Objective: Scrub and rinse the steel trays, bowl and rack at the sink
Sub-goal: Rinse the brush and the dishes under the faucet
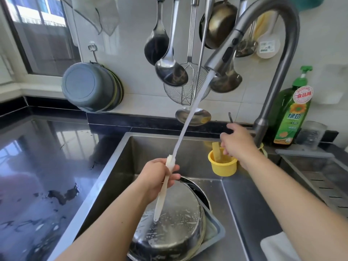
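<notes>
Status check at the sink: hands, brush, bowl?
Left hand grips white toothbrush, bristles under running water. Right hand reaching by faucet base, holding nothing. Soapy steel bowl upturned on tray in sink, unrinsed. Nothing blocking.

We see bright daylight entering from the barred window (37,25) at upper left, mirrored as pale glare on the glossy black stone tabletop (47,166). Wide-angle distortion bows the curved grey metal tap (282,34) and frame edges. The hanging steel ladles (169,68) appear slightly soft.
</notes>
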Tool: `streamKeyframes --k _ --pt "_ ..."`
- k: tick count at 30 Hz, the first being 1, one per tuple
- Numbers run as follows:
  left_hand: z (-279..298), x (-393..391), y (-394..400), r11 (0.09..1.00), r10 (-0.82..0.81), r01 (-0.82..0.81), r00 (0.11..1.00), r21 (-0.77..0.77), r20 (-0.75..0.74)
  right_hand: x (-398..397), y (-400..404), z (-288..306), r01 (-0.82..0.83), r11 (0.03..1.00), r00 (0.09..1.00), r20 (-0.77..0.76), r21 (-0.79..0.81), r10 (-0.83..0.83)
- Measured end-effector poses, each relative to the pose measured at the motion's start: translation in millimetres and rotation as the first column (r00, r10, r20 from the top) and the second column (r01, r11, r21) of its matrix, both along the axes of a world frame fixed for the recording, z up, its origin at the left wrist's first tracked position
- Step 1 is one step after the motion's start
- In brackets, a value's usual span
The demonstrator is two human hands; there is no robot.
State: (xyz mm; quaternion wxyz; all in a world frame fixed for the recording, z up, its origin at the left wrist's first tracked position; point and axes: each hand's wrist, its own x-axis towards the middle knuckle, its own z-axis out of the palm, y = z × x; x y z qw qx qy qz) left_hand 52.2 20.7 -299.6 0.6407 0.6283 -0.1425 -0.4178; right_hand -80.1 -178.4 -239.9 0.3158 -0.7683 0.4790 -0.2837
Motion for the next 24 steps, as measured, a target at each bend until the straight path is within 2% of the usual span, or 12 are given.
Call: streamKeyframes --k 3,7,13,18,22,24 --pt "1 -3 0 1.000 -0.003 0.003 1.000 0.008 0.029 -4 38 -27 -0.085 0.992 0.989 0.127 0.095 0.072" --pt "0 -3 0 1.000 -0.012 0.012 0.999 0.009 0.045 -6 42 -55 -0.152 0.988 0.987 0.050 0.033 0.150" --pt "1 -2 -1 0.999 -0.001 0.004 0.998 -0.049 0.063 -16 31 -61 -0.128 0.988 0.992 0.030 0.083 0.125" --pt "-5 4 0 0.995 -0.021 0.021 1.000 -0.096 0.004 -11 35 -63 -0.157 0.983 0.987 0.030 0.095 0.155" --pt "-8 7 -5 0.997 0.019 -0.006 0.985 -0.075 0.169 -12 38 -62 -0.159 0.984 0.987 0.016 0.086 0.158" --pt "-8 8 -7 0.998 -0.002 0.018 0.970 -0.064 0.241 -12 45 -52 -0.153 0.988 0.988 0.033 0.004 0.153"
